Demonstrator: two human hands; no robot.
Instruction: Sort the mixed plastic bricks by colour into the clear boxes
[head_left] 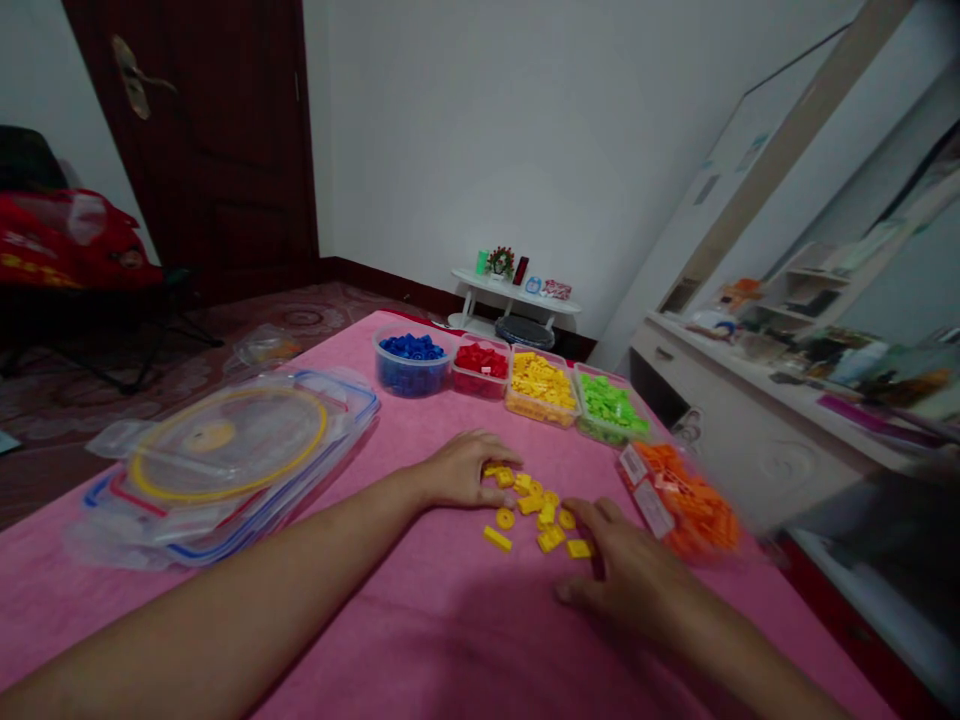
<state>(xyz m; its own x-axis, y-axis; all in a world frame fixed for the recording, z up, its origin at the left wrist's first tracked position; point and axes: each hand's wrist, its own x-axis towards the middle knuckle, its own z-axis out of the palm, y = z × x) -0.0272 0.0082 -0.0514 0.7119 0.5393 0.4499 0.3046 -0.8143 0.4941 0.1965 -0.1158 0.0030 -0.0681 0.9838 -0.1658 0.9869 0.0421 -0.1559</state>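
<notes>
Several loose yellow bricks (534, 508) lie in a small heap on the pink cloth-covered table (450, 620). My left hand (463, 468) rests on the cloth at the heap's left edge, fingers curled and touching the nearest pieces. My right hand (628, 572) lies palm down just right of and below the heap, fingers stretched toward a yellow brick (578, 548). Neither hand clearly lifts anything.
At the far edge stand tubs of blue bricks (410, 362), red bricks (481, 368), yellow bricks (541, 385) and green bricks (609, 406). An orange-brick tub (679, 500) sits at the right edge. Stacked clear lids (225, 450) lie at left. A dresser (750, 420) stands right.
</notes>
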